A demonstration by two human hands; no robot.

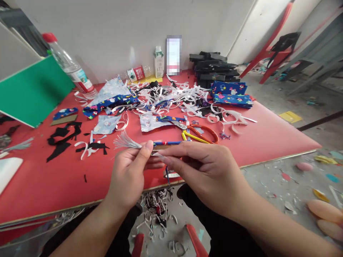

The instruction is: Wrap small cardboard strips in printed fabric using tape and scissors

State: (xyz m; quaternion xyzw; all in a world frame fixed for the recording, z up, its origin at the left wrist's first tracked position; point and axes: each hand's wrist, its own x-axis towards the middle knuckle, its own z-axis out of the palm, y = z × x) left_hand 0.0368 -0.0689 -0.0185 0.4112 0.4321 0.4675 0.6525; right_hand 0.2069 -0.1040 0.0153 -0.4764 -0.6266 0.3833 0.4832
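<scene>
Above the table's front edge, my left hand (128,175) is closed, its thumb pressing on a blue printed fabric piece (167,143) with a brownish edge. A fan of thin grey strands (125,140) sticks out to the left between its thumb and fingers. My right hand (211,171) grips the right end of the same piece, thumb and forefinger pinching a pale strip at its near edge. Both hands hide much of the piece. Just beyond lies a pair of scissors (206,135) with orange and yellow handles, beside a scrap of printed fabric (150,123).
White curled strips (184,92) and fabric scraps lie heaped across the red table (278,132). Folded blue printed pieces (233,100) and a black stack (214,67) sit at back right. A tall bottle (75,71) leans at left near a green board (34,89).
</scene>
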